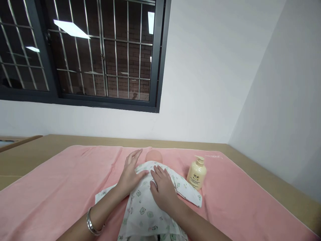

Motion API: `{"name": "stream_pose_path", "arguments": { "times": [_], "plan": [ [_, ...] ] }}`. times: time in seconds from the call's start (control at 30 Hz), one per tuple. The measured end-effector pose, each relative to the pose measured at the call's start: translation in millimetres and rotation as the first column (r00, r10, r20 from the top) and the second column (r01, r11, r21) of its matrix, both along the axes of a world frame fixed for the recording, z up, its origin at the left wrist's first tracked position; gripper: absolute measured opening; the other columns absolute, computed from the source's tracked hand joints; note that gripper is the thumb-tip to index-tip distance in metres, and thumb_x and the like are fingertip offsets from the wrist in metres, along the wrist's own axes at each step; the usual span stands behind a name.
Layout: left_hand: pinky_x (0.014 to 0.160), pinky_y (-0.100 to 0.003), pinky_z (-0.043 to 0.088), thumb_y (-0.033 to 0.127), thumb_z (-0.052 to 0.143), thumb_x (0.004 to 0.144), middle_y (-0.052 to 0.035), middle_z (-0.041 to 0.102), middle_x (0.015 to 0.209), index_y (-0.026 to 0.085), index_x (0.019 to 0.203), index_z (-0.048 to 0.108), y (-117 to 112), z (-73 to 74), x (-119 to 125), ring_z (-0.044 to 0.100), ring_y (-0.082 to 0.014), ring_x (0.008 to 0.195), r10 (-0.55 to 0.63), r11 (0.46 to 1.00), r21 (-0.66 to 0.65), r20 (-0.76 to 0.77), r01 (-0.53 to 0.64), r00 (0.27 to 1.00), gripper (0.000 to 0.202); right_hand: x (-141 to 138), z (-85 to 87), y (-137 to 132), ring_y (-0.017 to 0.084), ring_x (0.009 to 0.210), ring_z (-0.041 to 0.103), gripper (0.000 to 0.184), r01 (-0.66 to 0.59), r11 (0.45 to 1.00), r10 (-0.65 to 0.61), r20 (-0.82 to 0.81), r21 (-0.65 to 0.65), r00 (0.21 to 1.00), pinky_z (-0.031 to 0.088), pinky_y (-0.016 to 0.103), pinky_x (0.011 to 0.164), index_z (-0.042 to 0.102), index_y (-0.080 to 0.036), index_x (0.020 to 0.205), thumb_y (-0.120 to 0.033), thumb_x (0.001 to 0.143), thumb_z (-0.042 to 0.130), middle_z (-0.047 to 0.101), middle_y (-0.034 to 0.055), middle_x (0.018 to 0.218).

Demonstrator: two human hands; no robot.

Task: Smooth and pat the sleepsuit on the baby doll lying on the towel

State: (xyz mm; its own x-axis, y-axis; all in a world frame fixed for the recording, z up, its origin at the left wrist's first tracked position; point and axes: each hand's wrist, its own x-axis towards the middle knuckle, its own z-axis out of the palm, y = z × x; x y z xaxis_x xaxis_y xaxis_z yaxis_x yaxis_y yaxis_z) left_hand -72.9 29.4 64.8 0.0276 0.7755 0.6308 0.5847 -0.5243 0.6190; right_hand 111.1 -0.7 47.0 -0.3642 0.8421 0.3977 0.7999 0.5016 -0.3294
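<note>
A doll with a round, skin-coloured head [153, 156] lies on a pink towel [82, 187], its head away from me. It wears a white baby garment [144, 209] printed with small green and grey figures, sleeves spread to both sides. My left hand [131, 172] is at the doll's left-side shoulder as I see it, fingers stretched out, thumb over the cloth. Flat on the upper part of the garment rests my right hand [163, 187], fingers extended. Neither hand grips anything. Whether the doll lies face up or face down I cannot tell.
A pale yellow pump bottle [197, 173] stands on the towel, close to the right sleeve. Under the towel is a wooden table [32, 152] against a white wall [200, 83]. A dark-framed window [157, 67] with metal bars is at the upper left.
</note>
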Motion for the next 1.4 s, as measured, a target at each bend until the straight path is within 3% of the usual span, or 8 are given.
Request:
{"name": "stream_pose_path", "arguments": {
  "times": [0.1, 0.23, 0.33, 0.47, 0.53, 0.7, 1.03, 1.4],
  "plan": [
    [0.11, -0.059, 0.034, 0.051, 0.079, 0.065, -0.014, 0.021, 0.156, 0.03, 0.154, 0.005, -1, -4.5, 4, 0.021, -0.0371, 0.144, -0.015, 0.997, -0.081, -0.072, 0.009, 0.997, 0.117, 0, 0.6, 0, 0.025, 0.143, 0.028, 0.045, 0.002, 1.0, -0.002, -0.007, -0.009, 1.0, 0.019, 0.05, 0.119, 0.051, -0.017, 0.139, -0.03, 0.097, 0.038, 0.041, 0.0082, 0.15],
    [0.112, -0.065, 0.024, 0.065, 0.076, 0.061, -0.0184, 0.008, 0.16, 0.027, 0.153, -0.011, 1, -12.0, 6, 0.012, -0.0407, 0.146, -0.045, 0.996, -0.086, -0.158, 0.032, 0.986, 0.133, 0, 2.2, -1, 0.025, 0.144, 0.027, 0.046, -0.002, 1.0, 0.002, -0.009, -0.031, 1.0, 0.02, 0.05, 0.118, 0.05, -0.016, 0.139, -0.031, 0.097, 0.039, 0.04, 0.0087, 0.15],
    [0.115, -0.066, 0.01, 0.07, 0.064, 0.072, -0.0172, 0.011, 0.161, 0.027, 0.154, -0.007, 1, -14.5, 6, 0.012, -0.0385, 0.147, -0.074, 0.997, -0.046, -0.273, 0.064, 0.959, 0.117, 0, 2.9, -1, 0.025, 0.143, 0.028, 0.046, 0.001, 1.0, -0.001, -0.008, -0.024, 1.0, 0.02, 0.049, 0.118, 0.051, -0.016, 0.139, -0.029, 0.096, 0.039, 0.042, 0.0085, 0.149],
    [0.113, -0.07, 0.005, 0.058, 0.037, 0.093, -0.009, 0.016, 0.162, 0.037, 0.151, 0.022, -4, -15.4, 5, 0.011, -0.036, 0.148, -0.128, 0.99, -0.112, -0.408, 0.09, 0.904, 0.063, 0, 2.0, -1, 0.024, 0.143, 0.029, 0.045, 0.0, 1.0, 0.0, -0.008, 0.002, 1.0, 0.019, 0.049, 0.119, 0.051, -0.017, 0.138, -0.027, 0.096, 0.039, 0.042, 0.0072, 0.149],
    [0.112, -0.07, 0.006, 0.049, 0.028, 0.098, -0.0073, 0.017, 0.162, 0.039, 0.147, 0.032, -7, -16.5, 6, 0.011, -0.0354, 0.148, -0.108, 0.987, -0.15, -0.403, 0.051, 0.909, 0.051, 0, 1.0, 0, 0.024, 0.143, 0.028, 0.045, -0.002, 1.0, 0.002, -0.006, 0.003, 1.0, 0.019, 0.049, 0.119, 0.052, -0.017, 0.138, -0.026, 0.096, 0.039, 0.041, 0.0068, 0.15],
    [0.112, -0.07, 0.005, 0.045, 0.021, 0.1, -0.0082, 0.017, 0.161, 0.037, 0.144, 0.041, -8, -18.8, 9, 0.01, -0.0332, 0.149, -0.085, 0.978, -0.209, -0.381, 0.004, 0.921, 0.049, 1, -1.3, 0, 0.024, 0.143, 0.028, 0.046, -0.006, 1.0, 0.006, -0.001, -0.001, 1.0, 0.018, 0.049, 0.119, 0.051, -0.017, 0.139, -0.027, 0.096, 0.039, 0.04, 0.0067, 0.151],
    [0.114, -0.067, 0.009, 0.045, 0.03, 0.099, -0.0088, 0.035, 0.154, 0.03, 0.133, 0.053, 1, -22.4, 9, 0.02, -0.03, 0.146, -0.027, 0.994, -0.108, -0.279, -0.004, 0.96, 0.044, 1, -0.6, 0, 0.024, 0.143, 0.029, 0.046, -0.004, 1.0, 0.004, 0.002, 0.006, 1.0, 0.019, 0.049, 0.119, 0.051, -0.017, 0.139, -0.026, 0.095, 0.04, 0.04, 0.0075, 0.15],
    [0.117, -0.058, 0.019, 0.04, 0.033, 0.098, -0.0078, 0.043, 0.149, 0.028, 0.148, 0.032, 4, -25.5, 11, 0.026, -0.027, 0.143, -0.054, 0.994, -0.1, -0.181, 0.036, 0.982, 0.051, 0, 1.4, -1, 0.025, 0.143, 0.029, 0.046, -0.003, 1.0, 0.003, 0.009, -0.006, 1.0, 0.021, 0.051, 0.118, 0.051, -0.017, 0.139, -0.025, 0.095, 0.039, 0.041, 0.0078, 0.15]
  ]
}}
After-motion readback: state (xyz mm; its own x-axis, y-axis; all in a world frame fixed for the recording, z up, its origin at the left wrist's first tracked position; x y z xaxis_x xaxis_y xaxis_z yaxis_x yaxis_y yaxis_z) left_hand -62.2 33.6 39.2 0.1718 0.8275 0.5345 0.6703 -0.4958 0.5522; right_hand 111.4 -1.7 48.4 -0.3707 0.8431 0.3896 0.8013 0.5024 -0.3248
